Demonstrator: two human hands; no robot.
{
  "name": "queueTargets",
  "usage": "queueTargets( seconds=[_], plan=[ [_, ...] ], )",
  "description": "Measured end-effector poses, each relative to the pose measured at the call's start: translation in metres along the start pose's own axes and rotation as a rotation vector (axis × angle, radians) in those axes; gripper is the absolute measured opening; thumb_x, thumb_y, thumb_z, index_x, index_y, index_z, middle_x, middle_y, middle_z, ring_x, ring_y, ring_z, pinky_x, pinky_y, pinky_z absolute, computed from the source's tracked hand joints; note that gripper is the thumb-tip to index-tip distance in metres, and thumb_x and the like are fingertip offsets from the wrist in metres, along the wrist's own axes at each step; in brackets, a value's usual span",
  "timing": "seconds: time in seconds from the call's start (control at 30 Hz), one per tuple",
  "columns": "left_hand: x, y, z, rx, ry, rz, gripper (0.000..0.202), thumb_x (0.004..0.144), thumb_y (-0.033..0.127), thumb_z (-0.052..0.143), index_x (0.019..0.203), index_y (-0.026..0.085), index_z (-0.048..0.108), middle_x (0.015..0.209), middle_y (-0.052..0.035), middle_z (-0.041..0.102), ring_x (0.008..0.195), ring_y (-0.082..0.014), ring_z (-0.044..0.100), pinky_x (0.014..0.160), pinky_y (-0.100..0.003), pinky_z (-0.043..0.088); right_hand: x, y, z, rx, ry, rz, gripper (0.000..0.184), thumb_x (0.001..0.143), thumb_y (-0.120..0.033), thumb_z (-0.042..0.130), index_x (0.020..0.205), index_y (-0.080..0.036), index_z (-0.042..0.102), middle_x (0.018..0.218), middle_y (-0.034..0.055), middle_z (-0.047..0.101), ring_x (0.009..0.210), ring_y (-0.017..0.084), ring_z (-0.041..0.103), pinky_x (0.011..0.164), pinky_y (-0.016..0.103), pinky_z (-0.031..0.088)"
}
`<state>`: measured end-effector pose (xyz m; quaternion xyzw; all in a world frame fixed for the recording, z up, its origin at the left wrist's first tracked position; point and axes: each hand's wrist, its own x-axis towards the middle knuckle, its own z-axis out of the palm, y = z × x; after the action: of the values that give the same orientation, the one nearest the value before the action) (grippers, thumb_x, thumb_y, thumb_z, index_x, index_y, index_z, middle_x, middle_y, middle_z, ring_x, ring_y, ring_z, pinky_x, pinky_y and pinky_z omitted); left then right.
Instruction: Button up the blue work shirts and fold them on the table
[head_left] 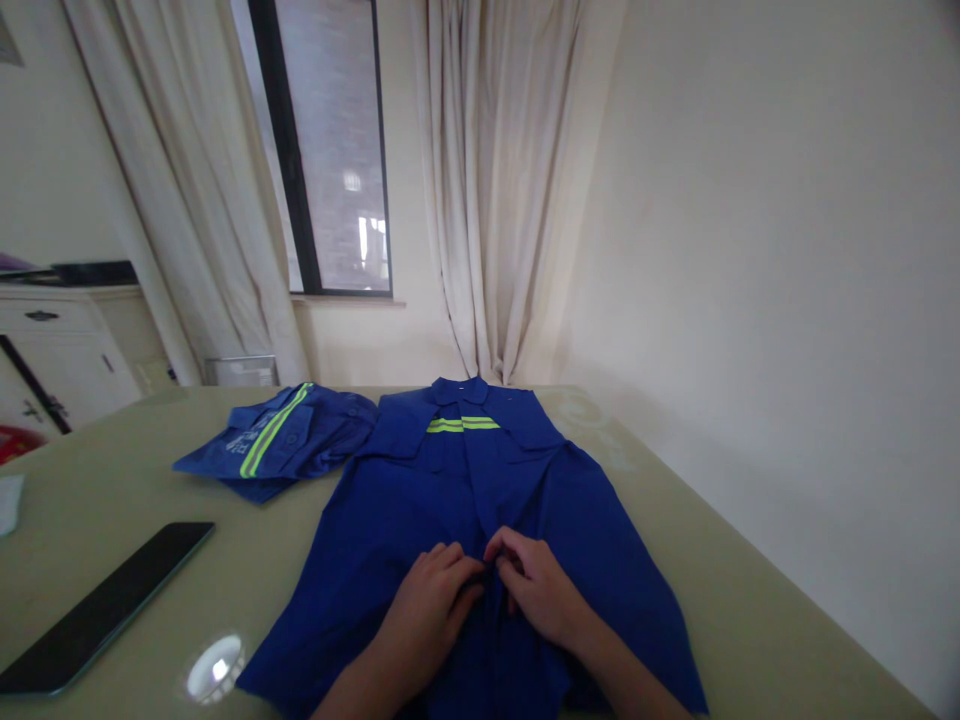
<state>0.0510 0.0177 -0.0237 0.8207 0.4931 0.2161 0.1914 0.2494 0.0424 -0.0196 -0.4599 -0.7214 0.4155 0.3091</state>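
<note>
A blue work jacket [420,510] with yellow-green reflective stripes lies spread face up on the table, its collar at the far end. Its sleeves look folded in near the shoulders. Both hands meet at the front placket, low on the jacket. My left hand [435,595] pinches the cloth at the placket from the left. My right hand [540,585] has its fingers curled on the same spot from the right. The fingertips nearly touch; whether a button lies between them is hidden.
Left of the jacket lies a crumpled blue garment [300,440] with similar stripes. A dark tablet-like slab [112,605] rests on the glossy table [750,610] at the left. A wall [787,300] borders the table's right side; curtains [487,200] hang behind.
</note>
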Motion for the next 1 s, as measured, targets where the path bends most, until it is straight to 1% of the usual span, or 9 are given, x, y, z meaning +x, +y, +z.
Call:
queueTargets(
  seconds=[0.13, 0.27, 0.4, 0.47, 0.53, 0.6, 0.67, 0.73, 1.0],
  plan=[
    [0.000, 0.002, 0.001, -0.009, 0.039, -0.037, 0.022, 0.100, 0.036, 0.052, 0.106, 0.027, 0.071, 0.106, -0.0047, 0.069, 0.101, -0.0248, 0.063, 0.098, -0.042, 0.043, -0.001, 0.001, 0.003, 0.118, -0.047, -0.014, 0.016, 0.096, -0.030, 0.047, 0.104, -0.022, 0.060, 0.070, -0.0068, 0.056, 0.047, 0.009, 0.054, 0.046, 0.019, 0.040],
    [0.000, 0.003, -0.001, -0.067, 0.020, -0.098, 0.013, 0.095, 0.029, 0.056, 0.098, 0.027, 0.069, 0.095, -0.0012, 0.068, 0.089, -0.0223, 0.064, 0.084, -0.036, 0.043, -0.002, -0.002, 0.004, 0.169, -0.040, -0.022, 0.012, 0.096, -0.033, 0.051, 0.100, -0.023, 0.055, 0.071, -0.0071, 0.056, 0.046, 0.009, 0.051, 0.045, 0.019, 0.037],
    [0.002, 0.005, -0.004, -0.166, 0.056, -0.103, 0.012, 0.091, 0.023, 0.056, 0.091, 0.025, 0.068, 0.087, 0.0004, 0.066, 0.078, -0.0180, 0.061, 0.073, -0.030, 0.040, -0.004, -0.009, 0.001, 0.019, 0.003, -0.086, 0.015, 0.097, -0.025, 0.048, 0.092, -0.022, 0.062, 0.062, -0.0064, 0.051, 0.053, 0.011, 0.050, 0.052, 0.021, 0.036],
    [0.003, 0.005, -0.005, -0.258, 0.100, -0.117, 0.011, 0.091, 0.026, 0.056, 0.088, 0.023, 0.067, 0.081, 0.0009, 0.064, 0.072, -0.0166, 0.058, 0.068, -0.027, 0.039, -0.005, -0.012, -0.001, -0.087, 0.047, -0.143, 0.019, 0.094, -0.018, 0.047, 0.087, -0.021, 0.065, 0.065, -0.0043, 0.054, 0.060, 0.012, 0.051, 0.058, 0.023, 0.037],
    [0.005, 0.003, -0.007, -0.371, 0.139, -0.151, 0.015, 0.092, 0.031, 0.056, 0.087, 0.022, 0.066, 0.077, 0.0014, 0.062, 0.069, -0.0158, 0.055, 0.064, -0.026, 0.038, -0.005, -0.013, -0.002, -0.163, 0.077, -0.177, 0.016, 0.090, -0.014, 0.051, 0.089, -0.021, 0.066, 0.072, -0.0029, 0.058, 0.065, 0.013, 0.053, 0.062, 0.024, 0.038],
    [0.007, 0.000, -0.008, -0.462, 0.155, -0.189, 0.022, 0.093, 0.038, 0.055, 0.087, 0.020, 0.067, 0.074, 0.0014, 0.063, 0.068, -0.0157, 0.055, 0.062, -0.025, 0.037, -0.005, -0.012, -0.002, -0.197, 0.072, -0.188, 0.013, 0.087, -0.017, 0.061, 0.098, -0.022, 0.067, 0.079, -0.0023, 0.060, 0.067, 0.013, 0.055, 0.063, 0.024, 0.040],
    [0.008, -0.003, -0.009, -0.513, 0.154, -0.218, 0.028, 0.093, 0.043, 0.056, 0.086, 0.019, 0.069, 0.072, 0.0012, 0.064, 0.067, -0.0156, 0.054, 0.061, -0.025, 0.036, -0.005, -0.011, -0.001, -0.215, 0.063, -0.190, 0.020, 0.084, -0.023, 0.070, 0.104, -0.023, 0.066, 0.086, -0.0015, 0.061, 0.069, 0.013, 0.056, 0.064, 0.024, 0.041],
    [0.009, -0.005, -0.010, -0.543, 0.150, -0.229, 0.031, 0.091, 0.046, 0.058, 0.086, 0.018, 0.071, 0.072, 0.0009, 0.066, 0.067, -0.0156, 0.054, 0.060, -0.025, 0.035, -0.006, -0.009, 0.001, -0.231, 0.076, -0.192, 0.022, 0.085, -0.028, 0.074, 0.104, -0.023, 0.066, 0.090, -0.0006, 0.061, 0.071, 0.014, 0.057, 0.065, 0.024, 0.042],
    [0.010, -0.004, -0.010, -0.552, 0.125, -0.198, 0.040, 0.094, 0.050, 0.053, 0.078, 0.017, 0.071, 0.070, -0.0001, 0.065, 0.068, -0.0160, 0.054, 0.061, -0.025, 0.036, -0.008, -0.007, 0.004, -0.269, 0.118, -0.243, 0.019, 0.096, -0.039, 0.065, 0.108, -0.025, 0.070, 0.093, 0.0012, 0.063, 0.073, 0.014, 0.059, 0.069, 0.026, 0.045]
  ],
)
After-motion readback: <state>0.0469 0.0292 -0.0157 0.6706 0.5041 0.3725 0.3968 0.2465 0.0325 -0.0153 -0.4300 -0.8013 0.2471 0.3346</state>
